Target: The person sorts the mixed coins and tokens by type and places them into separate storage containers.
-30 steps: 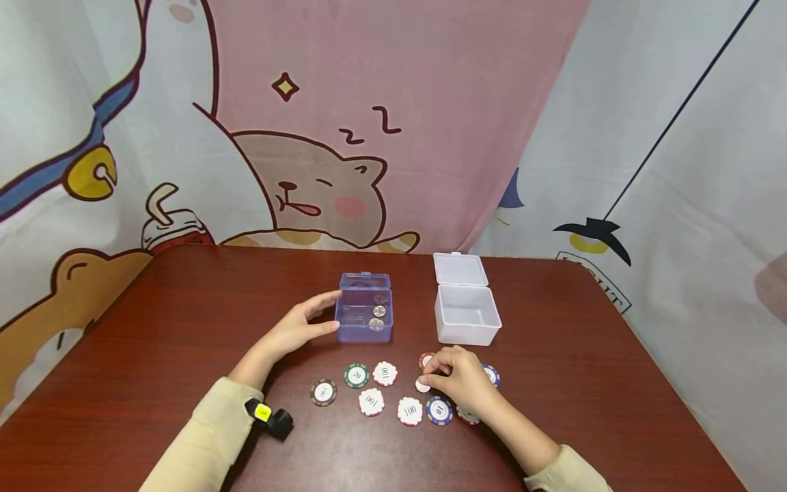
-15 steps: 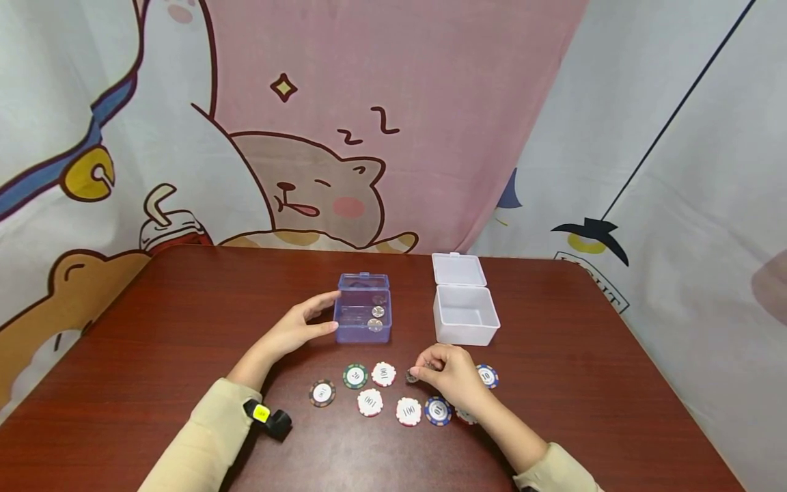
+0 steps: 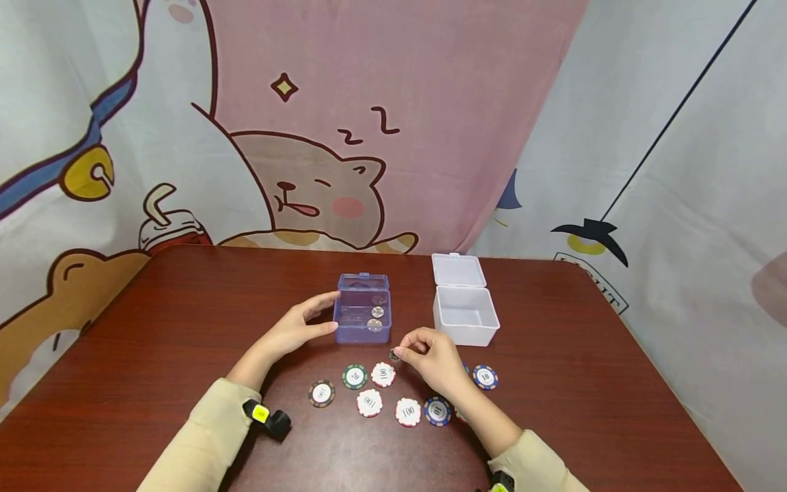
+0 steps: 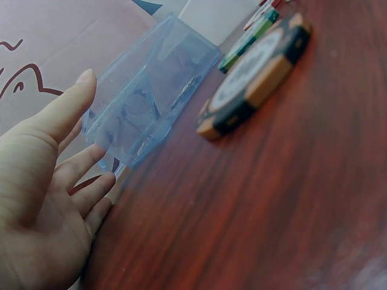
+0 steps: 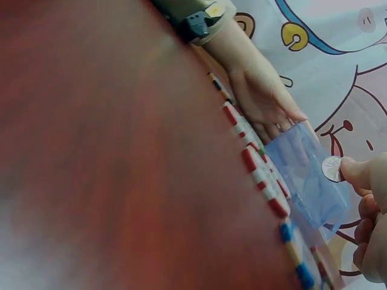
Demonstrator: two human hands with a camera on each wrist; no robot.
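Observation:
The right hand point(image 3: 433, 355) pinches a silver coin point(image 5: 332, 169) between its thumb and index finger. In the head view the coin shows small, just in front of the right front corner of a translucent blue box point(image 3: 363, 334). That box has its lid raised at the back and several silver coins point(image 3: 374, 325) lie along its right side. At the box's left side rests the left hand point(image 3: 295, 329), fingers and thumb extended, their tips at its wall. From the left wrist view, the relaxed fingers point(image 4: 91, 156) lie alongside the blue box.
Several poker chips lie flat on the brown table in front of the boxes, among them a green one point(image 3: 354, 376), a white one point(image 3: 408, 412) and a blue one point(image 3: 486, 377). To the right stands a white box point(image 3: 467, 336), lid raised.
The right hand has picked up the coin from among the chips and carried it left and away from the person, toward the blue box. The left hand has stayed at the box.

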